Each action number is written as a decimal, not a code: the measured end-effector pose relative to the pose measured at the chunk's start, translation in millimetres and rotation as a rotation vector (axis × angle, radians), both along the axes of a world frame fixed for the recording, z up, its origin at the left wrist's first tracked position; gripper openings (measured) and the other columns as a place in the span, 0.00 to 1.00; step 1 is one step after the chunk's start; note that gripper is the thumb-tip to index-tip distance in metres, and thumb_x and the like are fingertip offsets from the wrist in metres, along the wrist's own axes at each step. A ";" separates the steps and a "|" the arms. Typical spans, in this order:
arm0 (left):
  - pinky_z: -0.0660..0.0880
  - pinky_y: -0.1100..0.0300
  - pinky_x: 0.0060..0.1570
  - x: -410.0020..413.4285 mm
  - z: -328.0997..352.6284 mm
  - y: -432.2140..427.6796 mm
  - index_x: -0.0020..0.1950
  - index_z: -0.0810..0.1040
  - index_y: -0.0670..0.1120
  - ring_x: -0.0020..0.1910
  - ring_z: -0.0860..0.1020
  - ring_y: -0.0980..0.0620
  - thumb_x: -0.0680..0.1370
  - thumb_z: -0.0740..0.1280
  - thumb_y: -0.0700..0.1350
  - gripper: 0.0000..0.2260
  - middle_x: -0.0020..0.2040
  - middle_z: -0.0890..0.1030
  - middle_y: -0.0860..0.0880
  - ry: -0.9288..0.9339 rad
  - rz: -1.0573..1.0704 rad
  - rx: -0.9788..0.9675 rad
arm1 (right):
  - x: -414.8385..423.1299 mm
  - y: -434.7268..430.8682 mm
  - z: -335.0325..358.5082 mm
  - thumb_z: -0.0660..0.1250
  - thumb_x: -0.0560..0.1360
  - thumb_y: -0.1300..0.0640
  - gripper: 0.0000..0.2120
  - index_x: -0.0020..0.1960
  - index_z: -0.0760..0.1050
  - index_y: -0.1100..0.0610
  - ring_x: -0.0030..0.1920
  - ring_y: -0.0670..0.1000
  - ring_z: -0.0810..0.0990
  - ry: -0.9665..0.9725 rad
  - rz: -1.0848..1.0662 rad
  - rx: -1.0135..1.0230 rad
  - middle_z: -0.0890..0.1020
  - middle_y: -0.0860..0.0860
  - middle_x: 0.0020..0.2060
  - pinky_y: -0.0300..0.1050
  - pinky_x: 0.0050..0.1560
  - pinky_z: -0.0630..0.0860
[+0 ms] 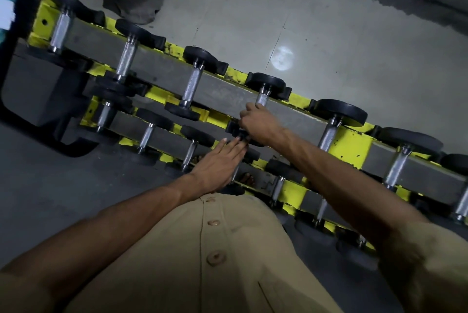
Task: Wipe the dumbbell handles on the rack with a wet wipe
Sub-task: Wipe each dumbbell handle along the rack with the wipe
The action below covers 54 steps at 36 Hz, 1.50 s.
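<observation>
Grey tiled floor (329, 42), dimly lit, lies behind a long yellow-and-grey metal dumbbell rack (350, 147) crossing the view in tiers. Black-ended dumbbells with knurled steel handles (191, 87) rest in rows along it. On the upper tier, the right hand (258, 124) has its fingers (247, 110) closed around the handle of one dumbbell (263, 97), just below its black disc; no wet wipe can be made out in the grip. The left hand (219, 164) lies flat, fingers (234, 145) stretched out open, on the lower tier just beside the right. A tan buttoned shirt (215, 249) fills the foreground.
</observation>
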State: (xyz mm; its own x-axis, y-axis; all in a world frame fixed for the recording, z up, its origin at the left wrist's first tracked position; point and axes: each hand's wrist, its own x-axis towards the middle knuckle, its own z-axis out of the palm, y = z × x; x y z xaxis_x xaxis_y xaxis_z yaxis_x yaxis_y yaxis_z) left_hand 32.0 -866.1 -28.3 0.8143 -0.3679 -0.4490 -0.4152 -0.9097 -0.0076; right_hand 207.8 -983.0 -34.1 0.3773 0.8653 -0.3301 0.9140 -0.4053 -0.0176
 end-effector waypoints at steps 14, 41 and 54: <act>0.51 0.40 0.81 0.7 -4.0 1.9 0.84 0.51 0.37 0.84 0.52 0.39 0.83 0.63 0.53 0.36 0.84 0.51 0.36 -0.049 0.004 -0.029 | 11.0 21.4 19.4 0.65 0.80 0.52 0.10 0.57 0.79 0.56 0.59 0.56 0.73 -0.035 0.182 -0.272 0.83 0.54 0.53 0.53 0.62 0.66; 0.48 0.40 0.82 11.0 -9.9 -7.2 0.84 0.36 0.40 0.84 0.37 0.42 0.84 0.62 0.51 0.42 0.84 0.35 0.41 -0.046 -0.053 -0.058 | 28.9 -24.7 8.9 0.68 0.77 0.61 0.09 0.55 0.78 0.64 0.51 0.57 0.74 -0.186 0.070 0.111 0.76 0.58 0.51 0.51 0.42 0.76; 0.48 0.40 0.82 11.2 -12.0 -8.4 0.84 0.37 0.40 0.84 0.37 0.42 0.83 0.62 0.50 0.42 0.84 0.35 0.40 -0.062 -0.055 -0.073 | 46.5 -2.2 34.2 0.65 0.78 0.61 0.08 0.50 0.83 0.59 0.47 0.55 0.74 -0.354 0.121 -0.151 0.79 0.54 0.44 0.48 0.33 0.67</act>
State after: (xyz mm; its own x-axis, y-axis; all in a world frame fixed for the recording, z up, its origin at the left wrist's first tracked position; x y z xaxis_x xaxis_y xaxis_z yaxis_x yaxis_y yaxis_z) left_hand 43.2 -874.4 -40.4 0.8172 -0.4428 -0.3690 -0.4654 -0.8845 0.0305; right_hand 254.3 -985.2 0.1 0.3885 0.8623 -0.3249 0.8943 -0.2679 0.3585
